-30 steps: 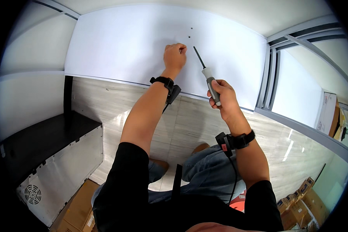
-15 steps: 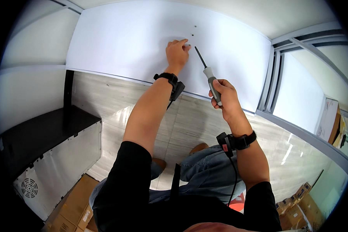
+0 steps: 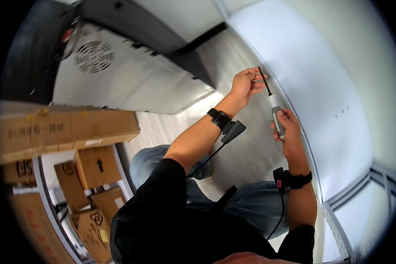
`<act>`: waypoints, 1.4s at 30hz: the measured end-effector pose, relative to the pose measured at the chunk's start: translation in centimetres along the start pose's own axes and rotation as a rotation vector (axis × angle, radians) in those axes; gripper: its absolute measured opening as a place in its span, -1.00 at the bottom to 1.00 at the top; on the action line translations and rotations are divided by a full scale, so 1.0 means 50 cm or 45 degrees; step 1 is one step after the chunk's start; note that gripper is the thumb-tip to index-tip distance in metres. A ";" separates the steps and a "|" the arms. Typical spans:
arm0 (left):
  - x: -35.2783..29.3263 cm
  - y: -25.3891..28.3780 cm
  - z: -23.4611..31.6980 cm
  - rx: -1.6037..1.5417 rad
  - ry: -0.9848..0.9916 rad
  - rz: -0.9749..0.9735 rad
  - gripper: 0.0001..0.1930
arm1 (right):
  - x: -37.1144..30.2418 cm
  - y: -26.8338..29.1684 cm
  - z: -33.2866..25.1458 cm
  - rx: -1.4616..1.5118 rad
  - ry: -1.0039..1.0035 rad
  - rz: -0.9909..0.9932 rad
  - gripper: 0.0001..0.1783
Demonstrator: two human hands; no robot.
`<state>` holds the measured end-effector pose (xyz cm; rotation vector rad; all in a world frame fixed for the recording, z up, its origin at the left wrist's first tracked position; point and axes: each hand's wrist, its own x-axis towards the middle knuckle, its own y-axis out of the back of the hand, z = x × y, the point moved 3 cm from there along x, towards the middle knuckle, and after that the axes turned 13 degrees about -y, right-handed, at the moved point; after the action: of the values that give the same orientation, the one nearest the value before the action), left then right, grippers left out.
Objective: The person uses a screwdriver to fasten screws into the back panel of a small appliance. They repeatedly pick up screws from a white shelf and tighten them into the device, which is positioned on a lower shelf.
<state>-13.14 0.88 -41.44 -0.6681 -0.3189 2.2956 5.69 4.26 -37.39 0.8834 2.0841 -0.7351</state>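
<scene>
A grey-and-white screwdriver [image 3: 275,115] with a dark shaft is gripped by its handle in my right hand [image 3: 290,127], and it points up and slightly left. At its tip is my left hand [image 3: 246,86], thumb and fingers drawn together in a pinch, the other fingers curled loosely. Whatever the pinch holds is too small to make out. Both hands are over the near edge of a long white tabletop [image 3: 303,66]. A few small dark marks [image 3: 342,111] dot its surface, to the right of the screwdriver.
On the left stands a metal cabinet [image 3: 132,79] with a round vent and a dark top. Below it are a long cardboard box [image 3: 70,127] and several smaller cartons [image 3: 99,167] on a rack. A metal frame [image 3: 347,193] adjoins the tabletop at lower right.
My view has turned left, so the cabinet and cartons take up more of it. My left hand has come off the tabletop's middle to its near edge, and the screwdriver tip now meets its fingers.
</scene>
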 end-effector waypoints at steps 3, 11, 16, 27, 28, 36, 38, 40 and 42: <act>-0.071 0.027 0.081 0.067 -0.143 0.228 -0.76 | -0.045 -0.025 -0.033 -0.130 0.002 -0.279 -0.68; -0.164 0.140 0.224 -0.021 -0.224 0.225 -0.80 | -0.084 -0.193 0.002 -0.169 0.052 -0.510 -0.70; -0.160 0.206 0.230 -0.016 -0.257 0.253 -0.82 | -0.076 -0.262 0.021 -0.231 0.079 -0.462 -0.63; -0.155 0.230 0.250 0.043 -0.253 0.145 -0.79 | -0.087 -0.300 0.031 -0.178 0.080 -0.415 -0.58; -0.153 0.232 0.249 0.050 -0.262 0.143 -0.79 | -0.085 -0.302 0.034 -0.167 0.077 -0.415 -0.58; -0.149 0.232 0.239 0.078 -0.297 0.120 -0.81 | -0.075 -0.306 0.059 -0.079 0.113 -0.395 -0.58; -0.148 0.232 0.236 0.078 -0.305 0.134 -0.82 | -0.073 -0.305 0.062 -0.064 0.115 -0.399 -0.58; -0.148 0.232 0.234 0.080 -0.310 0.148 -0.82 | -0.069 -0.303 0.064 -0.046 0.121 -0.417 -0.58; -0.149 0.231 0.233 0.082 -0.312 0.160 -0.83 | -0.067 -0.300 0.066 -0.037 0.109 -0.422 -0.58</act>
<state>-21.56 -12.97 -33.60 -0.3837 -0.3228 2.5019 -2.93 -8.24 -33.42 0.5667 2.3428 -0.8469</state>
